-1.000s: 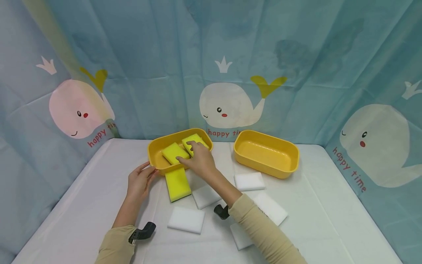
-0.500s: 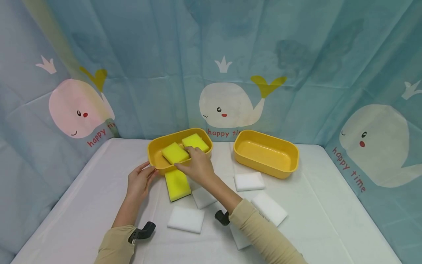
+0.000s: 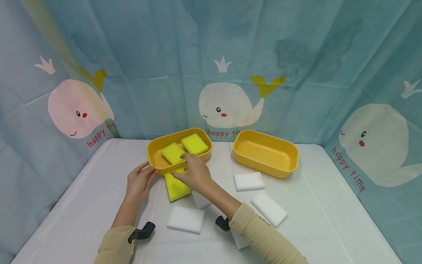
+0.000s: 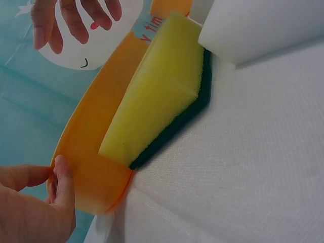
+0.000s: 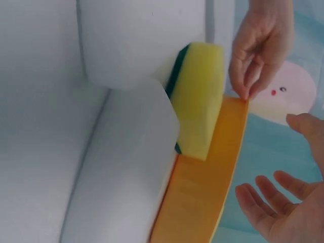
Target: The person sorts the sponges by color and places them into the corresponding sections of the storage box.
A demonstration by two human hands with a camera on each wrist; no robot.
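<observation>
My left hand (image 3: 137, 185) pinches the rim of the left yellow tray (image 3: 155, 150) between thumb and fingers at its near left corner. Inside that tray lie two yellow sponges, one on the left (image 3: 173, 152) and one on the right (image 3: 195, 144). A third yellow sponge (image 4: 157, 96) with a dark green scouring side lies on the table against the tray's front wall. Above this sponge and the tray's front rim hovers my right hand (image 3: 196, 175), its fingers spread and loosely bent. The right wrist view shows nothing in the right hand (image 5: 291, 207).
Another yellow tray (image 3: 263, 154) stands at the back right with nothing in it. Several white sponge blocks are scattered over the white cloth, among them one at the front (image 3: 186, 219) and one on the right (image 3: 269, 209). A blue whale-print curtain (image 3: 158, 73) hangs behind.
My right hand has drawn back from over the tray's sponges toward me and down, to the front rim. The left hand keeps its hold on the tray; the sponges lie about as before.
</observation>
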